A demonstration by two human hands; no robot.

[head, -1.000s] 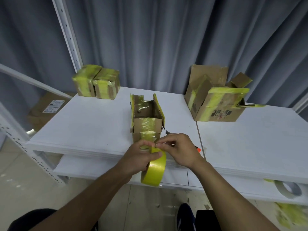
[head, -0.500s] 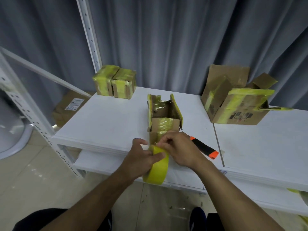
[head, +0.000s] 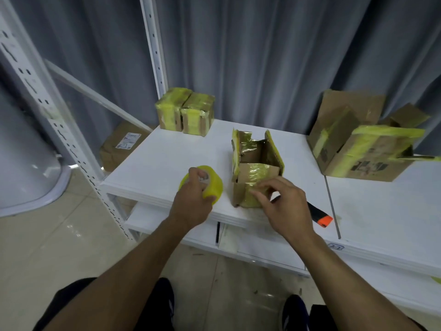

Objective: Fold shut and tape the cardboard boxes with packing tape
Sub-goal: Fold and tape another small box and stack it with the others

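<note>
The left hand (head: 191, 207) has carried the yellow tape roll (head: 213, 186) leftward, away from the small open box (head: 256, 169), to the table (head: 162, 161) edge. The right hand (head: 285, 206) has left the roll and now sits with bent fingers against the box's taped front; its grip is blurred.

Light soft, cool, fairly dim. White counter (head: 167, 163) is the brightest area, not blown out. Faint glare patches on floor (head: 69, 229) tiles. Shadows weak and diffuse beside box (head: 257, 173). Fingers of right hand (head: 284, 204) slightly motion-blurred. Shelf upright (head: 35, 91) bows at the left edge: wide-angle distortion.
</note>
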